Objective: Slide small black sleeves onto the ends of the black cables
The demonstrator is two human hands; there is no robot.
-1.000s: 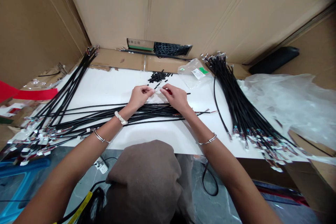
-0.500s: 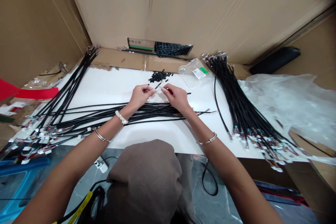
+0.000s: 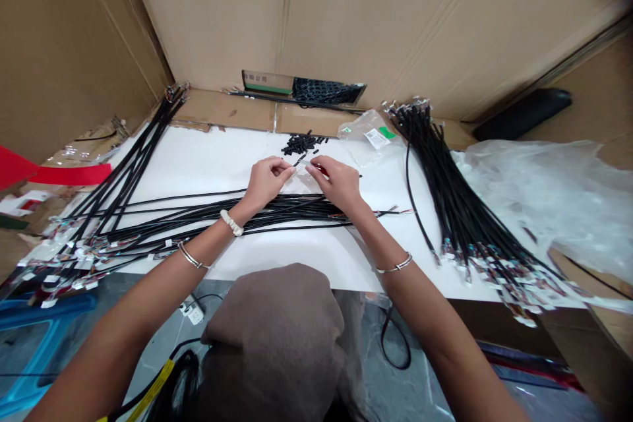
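Black tubing bits [image 3: 300,143] just ahead, left hand [image 3: 268,181] and right hand [image 3: 337,183] pinching, thin wire [image 3: 305,162] between

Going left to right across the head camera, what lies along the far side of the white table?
Black cable bundle → pile of short black tubes → clear plastic bag with a green label → second black cable bundle → crumpled clear plastic sheet

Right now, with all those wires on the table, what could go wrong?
The tiny black tubes lie loose just past the left hand and right hand, so one bump might scatter them. The long black wires lie crossed under the arms, so they might tangle if tugged.
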